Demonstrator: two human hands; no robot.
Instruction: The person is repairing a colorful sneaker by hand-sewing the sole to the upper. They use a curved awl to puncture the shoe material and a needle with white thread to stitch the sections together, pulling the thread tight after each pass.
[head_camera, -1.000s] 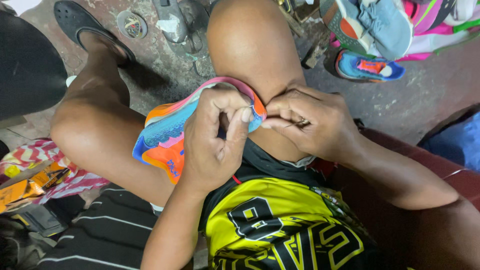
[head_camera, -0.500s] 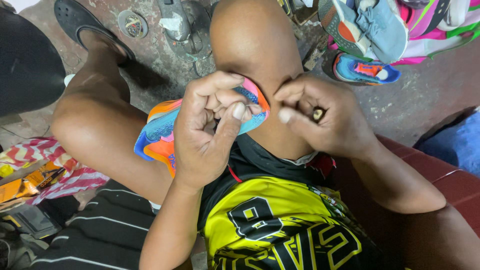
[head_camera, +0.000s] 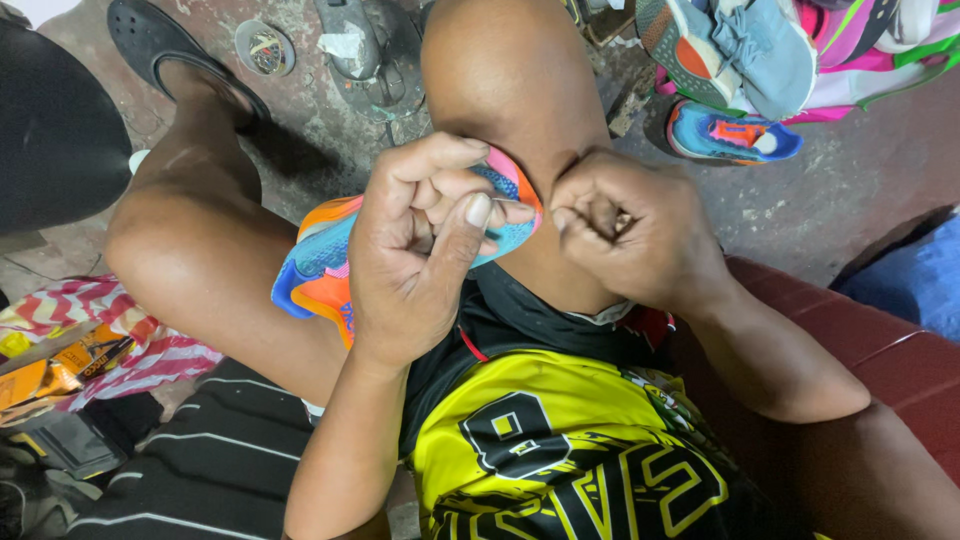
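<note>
- We see the left hand (head_camera: 425, 250) closed around the upper edge of a multicoloured running shoe (head_camera: 325, 265), thumb pressed flat along its blue side and the fingers curled over its pink-edged rim.
- The shoe, orange, blue and pink, lies wedged between the person's two bare thighs, just below the raised knee (head_camera: 510, 70), with its orange end pointing down toward the left thigh.
- The right hand (head_camera: 635, 230) is balled into a tight fist just beside the shoe's rim, resting against the knee; we cannot tell what, if anything, it pinches, as the fingertips are tucked in and blurred.
- The two hands sit close together, not quite touching.
- Below them we see black shorts and a yellow-and-black jersey (head_camera: 560, 450).
- On the stained concrete floor (head_camera: 860, 170) beyond the knee lie a heap of bright sneakers (head_camera: 740, 50), a separate blue-and-orange sneaker (head_camera: 730, 135), a grey shoe (head_camera: 355, 45) and a small round tin (head_camera: 265, 48).
- A black sandal (head_camera: 150, 35) covers the left foot at the top left.
- A red-and-white striped cloth (head_camera: 90, 310) lies at the left edge, near some orange packets (head_camera: 55, 370).
</note>
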